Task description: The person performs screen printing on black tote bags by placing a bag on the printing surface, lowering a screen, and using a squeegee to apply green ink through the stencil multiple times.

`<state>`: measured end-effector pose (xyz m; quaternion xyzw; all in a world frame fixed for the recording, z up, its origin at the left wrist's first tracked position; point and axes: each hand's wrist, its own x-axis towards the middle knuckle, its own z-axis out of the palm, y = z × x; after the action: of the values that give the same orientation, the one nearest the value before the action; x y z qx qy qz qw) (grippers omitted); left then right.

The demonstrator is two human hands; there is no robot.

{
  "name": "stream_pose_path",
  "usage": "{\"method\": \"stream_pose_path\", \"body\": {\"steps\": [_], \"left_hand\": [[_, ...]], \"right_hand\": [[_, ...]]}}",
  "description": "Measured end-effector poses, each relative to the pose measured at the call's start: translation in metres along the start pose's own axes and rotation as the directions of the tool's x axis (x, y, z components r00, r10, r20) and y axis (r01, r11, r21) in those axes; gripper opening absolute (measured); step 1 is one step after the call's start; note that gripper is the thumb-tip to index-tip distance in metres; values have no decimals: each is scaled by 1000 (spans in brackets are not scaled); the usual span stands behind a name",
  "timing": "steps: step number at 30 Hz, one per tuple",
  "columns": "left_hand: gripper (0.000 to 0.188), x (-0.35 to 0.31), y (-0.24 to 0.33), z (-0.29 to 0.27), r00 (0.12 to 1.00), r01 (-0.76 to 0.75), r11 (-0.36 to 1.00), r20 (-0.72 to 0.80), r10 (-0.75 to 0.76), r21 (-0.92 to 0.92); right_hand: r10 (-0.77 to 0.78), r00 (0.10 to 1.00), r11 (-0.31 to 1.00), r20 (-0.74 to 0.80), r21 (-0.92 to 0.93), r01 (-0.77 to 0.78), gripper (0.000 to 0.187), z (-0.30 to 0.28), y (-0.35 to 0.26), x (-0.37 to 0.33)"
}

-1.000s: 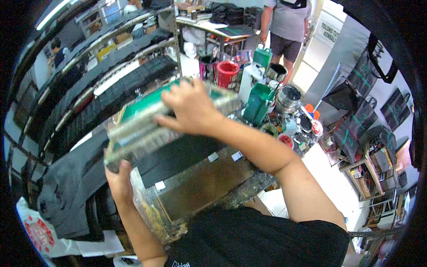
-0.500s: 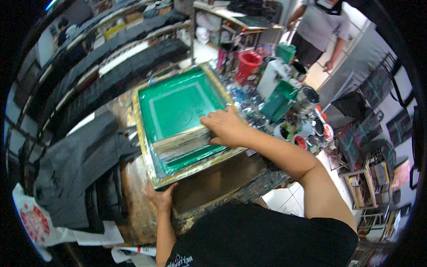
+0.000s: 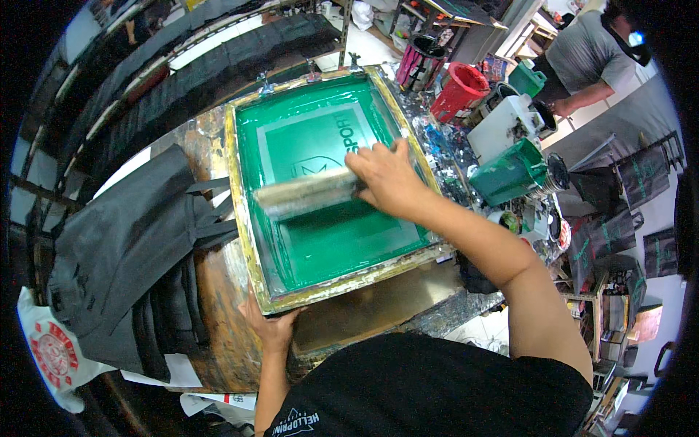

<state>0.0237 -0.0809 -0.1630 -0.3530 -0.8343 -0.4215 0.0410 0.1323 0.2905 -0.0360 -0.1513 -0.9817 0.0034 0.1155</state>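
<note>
Squeegee: long pale bar, blurred, over the green mesh; squeegee, mesh.
Right grip: right hand closed around the squeegee's right end, thumb on the near side (far fingers partly hidden).
Lie from grip: squeegee reaches out leftward from the right hand, most of its length beyond the fingers.
Long axis: side to side across the screen, left end slightly nearer the body; roughly in line with the near rim, crosswise to the side rims.
Blade edge: cannot tell if it touches the mesh all along (bar hides it).
Nearer hand: right, on the squeegee itself; left is well apart, nearer the body.
Left grip: left hand at the screen's near-left corner, thumb and fingers spread, tips tucked out of sight; cannot tell if it clasps the rim.
Screen: on the bench, clamps at its far rim.
Left of screen: black bags, straps reaching close to the side rim.
Right of screen: red bucket, white jug, green tub.
Beyond: another person (far right).
</note>
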Motion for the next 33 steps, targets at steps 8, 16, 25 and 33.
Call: {"method": "stream_pose_path", "body": {"steps": [8,16,25,33], "left_hand": [[122,3,5,-3,1000,15,1000,14,-15,22],[117,10,16,-14,981,99,970,139,-132,221],[121,37,30,-28,991,-60,892,136,-2,448],[93,226,59,16,871,-486,833,74,485,265]], "right_hand": [[-64,998,997,-13,-33,63,64,44,74,144],[-43,990,999,132,-25,47,71,58,105,238],[18,1000,998,24,-68,-16,68,30,95,212],[-39,959,980,-280,-200,-18,55,79,100,193]]}}
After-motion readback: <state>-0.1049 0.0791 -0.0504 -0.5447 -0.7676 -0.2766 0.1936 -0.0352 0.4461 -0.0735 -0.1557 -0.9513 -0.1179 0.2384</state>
